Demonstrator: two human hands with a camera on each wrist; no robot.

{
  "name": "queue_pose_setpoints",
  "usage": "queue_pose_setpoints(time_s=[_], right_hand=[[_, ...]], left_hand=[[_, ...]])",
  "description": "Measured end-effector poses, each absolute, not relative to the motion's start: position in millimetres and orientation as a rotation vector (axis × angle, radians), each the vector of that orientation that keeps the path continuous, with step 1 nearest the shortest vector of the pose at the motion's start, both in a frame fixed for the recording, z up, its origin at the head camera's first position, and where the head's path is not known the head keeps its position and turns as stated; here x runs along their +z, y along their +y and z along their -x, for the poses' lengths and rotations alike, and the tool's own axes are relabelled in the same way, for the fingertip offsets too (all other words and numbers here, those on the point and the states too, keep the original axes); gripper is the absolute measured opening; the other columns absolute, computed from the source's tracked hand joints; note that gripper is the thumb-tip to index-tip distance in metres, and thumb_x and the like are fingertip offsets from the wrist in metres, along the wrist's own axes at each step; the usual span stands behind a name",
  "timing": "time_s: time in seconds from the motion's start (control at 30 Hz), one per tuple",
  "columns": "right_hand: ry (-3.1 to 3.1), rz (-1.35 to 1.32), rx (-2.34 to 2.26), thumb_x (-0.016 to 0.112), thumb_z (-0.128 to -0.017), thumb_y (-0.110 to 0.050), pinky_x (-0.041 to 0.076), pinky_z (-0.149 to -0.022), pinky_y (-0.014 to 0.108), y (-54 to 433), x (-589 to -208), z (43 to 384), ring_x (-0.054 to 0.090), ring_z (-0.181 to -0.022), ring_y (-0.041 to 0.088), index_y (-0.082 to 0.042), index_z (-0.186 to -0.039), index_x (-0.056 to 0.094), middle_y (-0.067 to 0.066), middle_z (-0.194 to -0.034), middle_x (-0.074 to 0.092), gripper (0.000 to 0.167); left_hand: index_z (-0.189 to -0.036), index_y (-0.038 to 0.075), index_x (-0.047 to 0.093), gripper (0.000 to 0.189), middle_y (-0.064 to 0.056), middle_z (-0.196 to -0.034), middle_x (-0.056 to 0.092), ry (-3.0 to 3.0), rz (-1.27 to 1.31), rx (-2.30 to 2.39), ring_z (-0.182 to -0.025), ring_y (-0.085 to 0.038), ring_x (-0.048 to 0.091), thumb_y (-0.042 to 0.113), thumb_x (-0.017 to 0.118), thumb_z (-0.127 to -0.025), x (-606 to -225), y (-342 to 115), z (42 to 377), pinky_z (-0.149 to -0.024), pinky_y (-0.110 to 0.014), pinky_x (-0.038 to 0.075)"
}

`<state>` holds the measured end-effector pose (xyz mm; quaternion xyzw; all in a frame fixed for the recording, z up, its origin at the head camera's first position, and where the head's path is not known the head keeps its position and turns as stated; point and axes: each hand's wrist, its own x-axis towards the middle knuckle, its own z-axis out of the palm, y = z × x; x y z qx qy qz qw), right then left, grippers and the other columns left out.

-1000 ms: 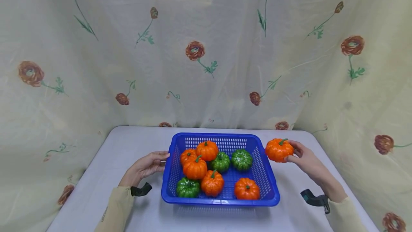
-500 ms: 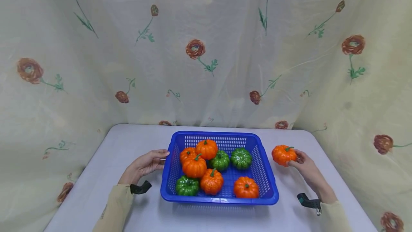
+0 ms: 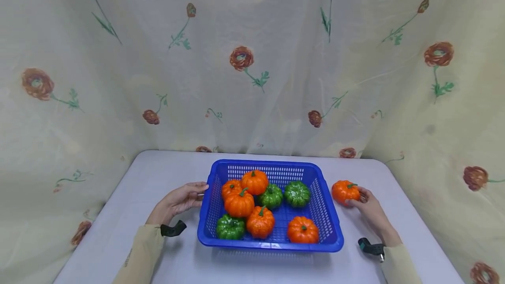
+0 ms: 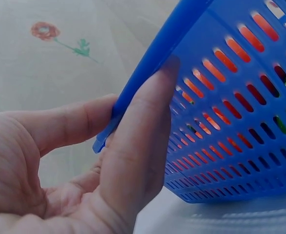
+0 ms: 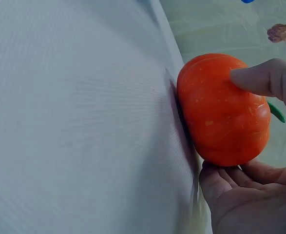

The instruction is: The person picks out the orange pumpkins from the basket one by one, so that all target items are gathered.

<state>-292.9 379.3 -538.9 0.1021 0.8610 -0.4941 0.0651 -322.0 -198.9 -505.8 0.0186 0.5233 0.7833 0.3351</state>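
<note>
A blue plastic basket (image 3: 272,246) with slotted walls stands mid-table, holding several orange and green toy pumpkins. At its left side, my left hand (image 3: 179,200) pinches the rim (image 4: 150,66) between thumb and fingers, as the left wrist view shows. To the right of the basket, my right hand (image 3: 370,210) holds an orange pumpkin (image 3: 344,192) with a green stem. In the right wrist view the thumb lies on one side of this pumpkin (image 5: 220,114) and the fingers on the other. Its underside is at the white tabletop and seems to touch it.
Inside the basket, orange pumpkins (image 3: 239,205) and green ones (image 3: 230,227) crowd the left side. One green pumpkin (image 3: 297,194) and one orange pumpkin (image 3: 303,230) sit farther right. A flowered curtain (image 3: 276,100) hangs around the white table (image 3: 165,168).
My right hand has carried the orange pumpkin from beside the basket's right rim down to the tabletop, slightly toward me. My left hand and the basket have stayed in place.
</note>
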Motion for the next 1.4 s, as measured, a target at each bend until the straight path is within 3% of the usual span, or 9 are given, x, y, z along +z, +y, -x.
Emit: queue_pose_setpoints(time_s=[0.33, 0.53, 0.77, 1.07, 1.4], right_hand=[[2.543, -0.270, -1.633, 0.066, -0.092, -0.035, 0.018, -0.117, 0.058, 377, -548, 288, 0.012, -0.145, 0.046, 0.004, -0.151, -0.002, 0.030, -0.157, 0.005, 0.098], [2.529, -0.263, -1.642, 0.066, -0.090, -0.043, 0.017, -0.118, 0.056, 375, -551, 286, 0.010, -0.146, 0.043, -0.002, -0.153, -0.005, 0.026, -0.159, 0.003, 0.104], [2.551, -0.296, -1.610, 0.065, -0.085, -0.056, 0.020, -0.117, 0.058, 379, -558, 285, 0.014, -0.146, 0.042, -0.006, -0.154, -0.001, 0.024, -0.160, 0.009, 0.108], [2.531, -0.313, -1.632, 0.065, -0.084, -0.056, 0.019, -0.118, 0.057, 381, -561, 281, 0.013, -0.146, 0.041, -0.006, -0.154, -0.002, 0.023, -0.160, 0.007, 0.109], [2.572, -0.296, -1.574, 0.063, -0.083, -0.061, 0.020, -0.116, 0.059, 381, -561, 283, 0.013, -0.146, 0.043, -0.008, -0.155, -0.001, 0.022, -0.160, 0.007, 0.109]], left_hand=[[-0.144, -0.003, 0.023, 0.046, -0.008, -0.109, 0.063, 1.280, -0.099, 2.035, -0.093, -0.017, 0.068, 0.011, 0.041, -0.104, -504, -200, 321, -0.082, -0.031, 0.059], [-0.143, -0.002, 0.023, 0.043, -0.008, -0.108, 0.064, 1.261, -0.137, 2.021, -0.093, -0.016, 0.067, 0.010, 0.039, -0.104, -494, -199, 320, -0.079, -0.029, 0.059], [-0.131, 0.000, 0.036, 0.031, -0.007, -0.106, 0.065, 1.291, -0.155, 2.007, -0.092, -0.016, 0.068, 0.011, 0.044, -0.103, -492, -200, 316, -0.080, -0.029, 0.059], [-0.121, 0.003, 0.045, 0.020, -0.006, -0.103, 0.064, 1.300, -0.148, 2.017, -0.090, -0.015, 0.068, 0.009, 0.042, -0.103, -493, -197, 315, -0.081, -0.030, 0.059], [-0.125, 0.003, 0.043, 0.023, -0.007, -0.106, 0.063, 1.297, -0.130, 2.018, -0.092, -0.015, 0.067, 0.009, 0.042, -0.103, -496, -200, 318, -0.082, -0.031, 0.059]])
